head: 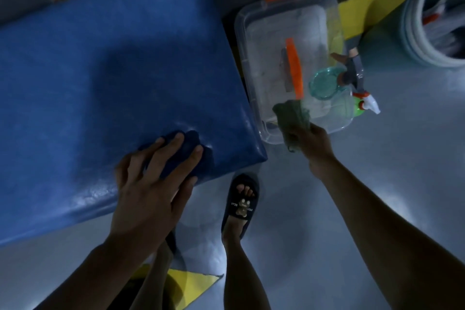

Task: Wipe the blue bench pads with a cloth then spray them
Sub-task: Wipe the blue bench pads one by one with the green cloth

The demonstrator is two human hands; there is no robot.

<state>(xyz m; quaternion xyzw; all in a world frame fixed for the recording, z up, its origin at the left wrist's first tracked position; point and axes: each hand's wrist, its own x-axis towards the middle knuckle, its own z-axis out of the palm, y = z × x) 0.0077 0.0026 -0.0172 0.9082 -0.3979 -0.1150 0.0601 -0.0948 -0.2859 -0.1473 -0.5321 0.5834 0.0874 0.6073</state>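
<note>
The blue bench pad (105, 78) fills the left half of the view. My left hand (153, 184) presses a dark blue cloth (187, 150) flat onto the pad near its right front corner, fingers straight over it. My right hand (312, 145) grips a grey-green cloth (292, 114) at the near edge of a clear plastic box (251, 40) on the floor beside the pad. A green spray bottle (362, 104) with a white and red nozzle stands just right of the box. A second, clear teal spray bottle (324, 83) stands next to it.
A grey round bin (412, 22) holding several items stands at the far right. The clear box has orange latches. My sandalled foot (241, 201) is on the grey floor in front of the pad's corner. A yellow strip (359, 7) runs behind the box.
</note>
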